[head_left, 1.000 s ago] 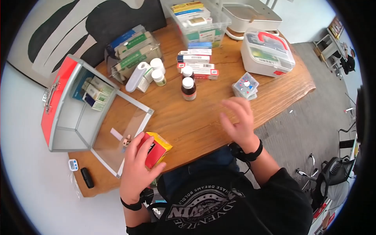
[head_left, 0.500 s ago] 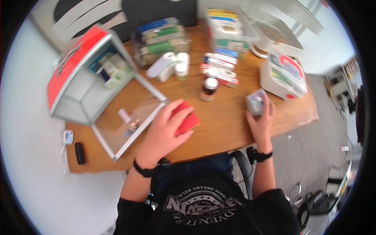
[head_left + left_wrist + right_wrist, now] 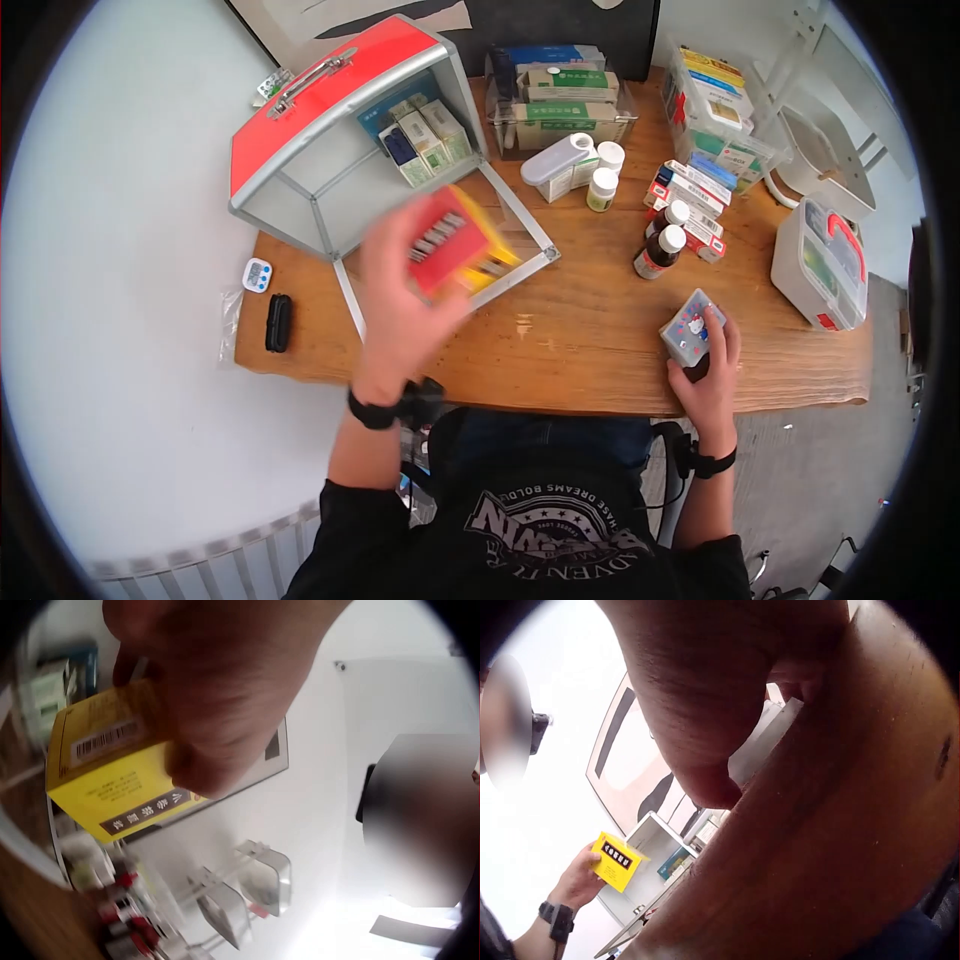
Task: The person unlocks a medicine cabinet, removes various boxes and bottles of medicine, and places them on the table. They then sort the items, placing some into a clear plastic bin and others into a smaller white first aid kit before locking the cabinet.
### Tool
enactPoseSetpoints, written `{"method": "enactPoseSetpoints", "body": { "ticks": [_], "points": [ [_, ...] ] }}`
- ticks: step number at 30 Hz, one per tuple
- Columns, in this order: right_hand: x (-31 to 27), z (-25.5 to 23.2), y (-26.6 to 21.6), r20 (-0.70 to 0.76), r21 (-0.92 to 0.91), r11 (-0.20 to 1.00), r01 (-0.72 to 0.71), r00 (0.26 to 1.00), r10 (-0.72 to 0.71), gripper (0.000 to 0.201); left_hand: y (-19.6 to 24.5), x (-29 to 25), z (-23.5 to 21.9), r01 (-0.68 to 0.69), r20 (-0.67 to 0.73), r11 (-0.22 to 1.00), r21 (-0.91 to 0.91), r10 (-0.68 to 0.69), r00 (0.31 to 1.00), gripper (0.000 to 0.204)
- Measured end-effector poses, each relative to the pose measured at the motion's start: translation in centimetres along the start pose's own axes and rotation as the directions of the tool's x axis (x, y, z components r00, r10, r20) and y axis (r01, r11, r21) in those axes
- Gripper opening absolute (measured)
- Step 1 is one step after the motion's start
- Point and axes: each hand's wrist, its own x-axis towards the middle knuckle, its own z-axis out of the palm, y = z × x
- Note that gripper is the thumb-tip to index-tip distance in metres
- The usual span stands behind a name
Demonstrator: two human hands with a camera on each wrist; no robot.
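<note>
A red and yellow carton [image 3: 455,243] is gripped by the left hand [image 3: 395,300], raised in front of the open red-topped case [image 3: 345,95]. In the left wrist view the thumb and fingers of the left hand [image 3: 225,682] hold the yellow carton [image 3: 112,761]; the right wrist view shows the same carton [image 3: 616,861] in the air. Near the table's front edge, the right hand [image 3: 712,385] holds a small clear box with cartoon figures [image 3: 692,328] between thumb and fingers. In the right wrist view the right hand [image 3: 705,697] partly hides that box [image 3: 769,735].
Small cartons [image 3: 430,140] stand inside the case. Behind are a bin of green-white boxes [image 3: 565,115], white bottles [image 3: 602,188], brown bottles [image 3: 660,250], stacked cartons [image 3: 695,190] and a red-handled white box [image 3: 822,265]. A timer [image 3: 257,275] and black pouch [image 3: 278,322] lie at left.
The left hand has lifted the carton from near the table's front edge toward the case. The right hand has reached the small clear box and taken hold of it. The head view has shifted left.
</note>
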Motion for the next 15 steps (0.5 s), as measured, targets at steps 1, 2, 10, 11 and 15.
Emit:
{"method": "enactPoseSetpoints", "body": {
  "ticks": [1,2,10,11,15],
  "points": [
    [0.1,0.2,0.1,-0.003,0.011,1.0,-0.003,1.0,0.003,0.087,-2.1,1.1,-1.5,0.019,-0.071,0.999,0.029,-0.017,0.997,0.076],
    [0.2,0.4,0.2,-0.023,-0.004,1.0,0.001,1.0,-0.001,0.086,-3.9,2.3,-2.8,0.059,-0.121,0.996,0.059,-0.052,0.991,0.075],
    [0.1,0.7,0.1,-0.067,-0.026,0.999,-0.034,0.997,0.033,0.082,-21.5,10.4,-4.2,0.2,-0.152,0.894,0.4,-0.15,0.977,0.068],
    [0.1,0.6,0.2,-0.058,-0.05,0.999,-0.023,0.998,0.02,0.082,-22.7,11.2,-4.3,0.189,-0.143,0.898,0.398,-0.143,0.979,0.068],
    [0.2,0.6,0.1,-0.056,-0.108,0.994,0.005,0.998,-0.011,0.083,-26.3,12.6,-4.6,0.035,-0.018,0.858,0.513,-0.03,0.999,0.072]
  ]
}}
